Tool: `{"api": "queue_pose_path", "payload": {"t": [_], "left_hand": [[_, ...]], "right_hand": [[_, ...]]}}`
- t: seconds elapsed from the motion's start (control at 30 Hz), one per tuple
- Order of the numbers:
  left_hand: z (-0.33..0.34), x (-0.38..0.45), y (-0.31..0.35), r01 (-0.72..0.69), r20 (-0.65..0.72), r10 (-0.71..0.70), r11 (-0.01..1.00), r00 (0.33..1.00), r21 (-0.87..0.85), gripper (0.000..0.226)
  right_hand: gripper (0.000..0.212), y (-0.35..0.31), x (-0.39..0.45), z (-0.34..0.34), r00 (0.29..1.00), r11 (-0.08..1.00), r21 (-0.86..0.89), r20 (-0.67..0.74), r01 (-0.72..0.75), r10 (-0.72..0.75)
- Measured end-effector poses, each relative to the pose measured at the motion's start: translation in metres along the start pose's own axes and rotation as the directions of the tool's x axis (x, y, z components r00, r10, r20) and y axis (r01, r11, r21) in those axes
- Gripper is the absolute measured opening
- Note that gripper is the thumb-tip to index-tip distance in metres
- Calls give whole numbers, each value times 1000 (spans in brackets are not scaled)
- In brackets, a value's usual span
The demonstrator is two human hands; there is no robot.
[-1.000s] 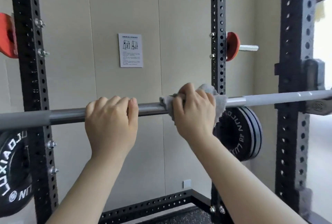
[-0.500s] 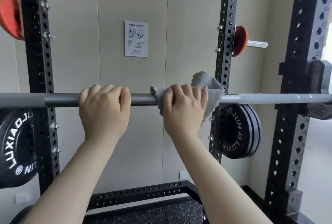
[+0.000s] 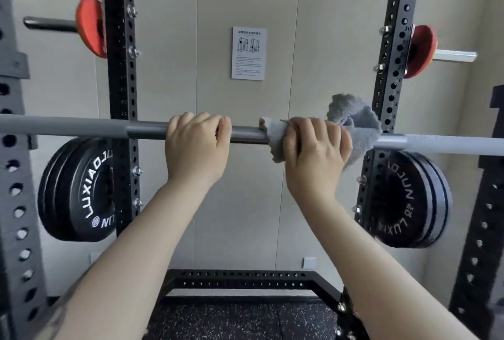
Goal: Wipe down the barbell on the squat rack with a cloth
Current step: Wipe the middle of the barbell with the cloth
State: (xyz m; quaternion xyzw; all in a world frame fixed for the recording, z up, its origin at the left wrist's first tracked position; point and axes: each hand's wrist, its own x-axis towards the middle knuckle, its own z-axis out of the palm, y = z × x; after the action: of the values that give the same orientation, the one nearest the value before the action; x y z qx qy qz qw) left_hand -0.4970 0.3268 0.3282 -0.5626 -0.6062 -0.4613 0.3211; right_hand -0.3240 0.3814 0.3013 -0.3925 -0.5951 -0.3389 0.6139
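A grey steel barbell runs level across the view at chest height, resting in the black squat rack. My left hand grips the bare bar near its middle, fingers curled over the top. Just to its right, my right hand holds a grey fluffy cloth wrapped round the bar. Cloth ends stick out on both sides of that hand, and one corner stands up above the bar.
Black weight plates hang on a peg at the left upright, and more plates at the right upright. Red discs on pegs sit higher up. A paper notice is on the wall. Speckled rubber floor lies below.
The view has swung left and the rack now sits centred. Both hands keep their hold on the bar, and the cloth's free corner now stands higher above it.
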Motion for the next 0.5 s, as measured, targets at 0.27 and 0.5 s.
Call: {"api": "queue_pose_path", "payload": {"t": [0.27, 0.5], "left_hand": [[-27, 10, -36, -78, 95, 87, 992, 992, -98, 29], [-48, 19, -107, 37, 5, -38, 998, 999, 58, 29]], "right_hand": [[40, 81, 16, -18, 989, 985, -90, 2, 146, -146], [28, -72, 6, 32, 987, 995, -8, -125, -99, 98]]}}
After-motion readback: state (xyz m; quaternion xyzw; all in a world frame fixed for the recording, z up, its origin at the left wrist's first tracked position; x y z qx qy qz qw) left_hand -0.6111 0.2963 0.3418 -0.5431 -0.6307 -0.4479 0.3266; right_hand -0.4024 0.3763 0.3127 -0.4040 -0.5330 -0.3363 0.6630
